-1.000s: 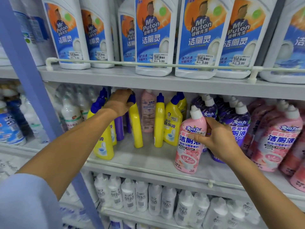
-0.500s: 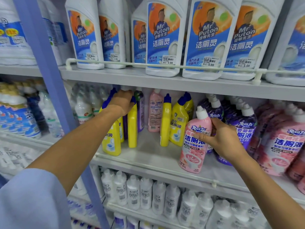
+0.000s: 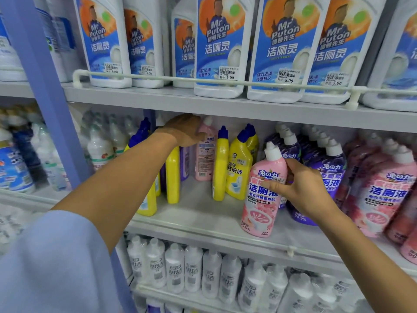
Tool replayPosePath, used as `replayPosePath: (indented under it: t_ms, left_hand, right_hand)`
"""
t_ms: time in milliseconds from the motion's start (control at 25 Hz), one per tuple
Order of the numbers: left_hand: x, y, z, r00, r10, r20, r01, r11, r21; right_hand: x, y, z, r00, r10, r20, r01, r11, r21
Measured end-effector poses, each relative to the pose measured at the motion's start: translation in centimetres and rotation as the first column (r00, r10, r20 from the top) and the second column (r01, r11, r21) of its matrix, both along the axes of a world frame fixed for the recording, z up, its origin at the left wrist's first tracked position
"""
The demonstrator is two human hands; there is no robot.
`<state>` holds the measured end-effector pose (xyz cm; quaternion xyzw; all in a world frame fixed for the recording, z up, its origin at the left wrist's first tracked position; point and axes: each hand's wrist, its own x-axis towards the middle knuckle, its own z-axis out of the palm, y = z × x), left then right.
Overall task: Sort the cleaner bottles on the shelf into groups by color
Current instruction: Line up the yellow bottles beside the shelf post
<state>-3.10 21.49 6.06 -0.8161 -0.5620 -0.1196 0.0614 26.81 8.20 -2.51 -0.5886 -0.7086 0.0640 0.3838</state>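
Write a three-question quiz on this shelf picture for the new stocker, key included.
1. True or false: the right hand grips a yellow plastic bottle.
2. Which bottles fill the top shelf? A) purple bottles B) white plastic jugs with blue labels C) pink bottles
3. Fill in: the slim plastic bottle by the left hand, among the yellow blue-capped bottles, is pale ____.

Key: 1 false, it grips the pink plastic bottle with a white cap; 2 B; 3 pink.
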Motion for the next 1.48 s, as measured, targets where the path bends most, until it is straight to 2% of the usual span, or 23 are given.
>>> replayPosePath:
  t_ms: [240, 480, 800, 920, 1240, 1480]
  left_hand:
    - [0.5, 4.9, -1.1, 0.996, 0.084, 0.029, -0.085, 0.995, 0.042]
    - [2.1, 9.1, -0.6, 0.993, 0.005, 0.12, -0.018, 0.994, 0.107]
    - [3.0, 13.9, -4.3, 0.924, 0.008, 0.382, -0.086, 0.979, 0.187]
    - [3.3, 12.7, -3.8, 0.927, 0.008, 0.374, -0.091, 0.975, 0.204]
    - [2.2, 7.1, -3.6, 0.867, 0.076, 0.492, -0.188, 0.965, 0.183]
    - [2.6, 2.1, -3.0, 0.893, 0.12, 0.433, -0.171, 0.982, 0.08]
  right_hand:
    - [0.4, 0.5, -0.9, 0.999, -0.017, -0.028, 0.018, 0.999, 0.049]
    - [0.3, 0.1, -1.5, 0.994, 0.029, -0.105, -0.021, 0.997, 0.078]
    - [0.5, 1.0, -2.3, 0.981, 0.083, -0.174, -0.066, 0.993, 0.101]
    - [0.6, 0.9, -2.2, 0.979, 0.078, -0.186, -0.057, 0.992, 0.115]
    - [0.5, 1.0, -2.2, 0.988, 0.029, -0.15, -0.014, 0.995, 0.097]
    - [0.5, 0.9, -1.5, 0.992, 0.006, -0.124, 0.0, 0.999, 0.05]
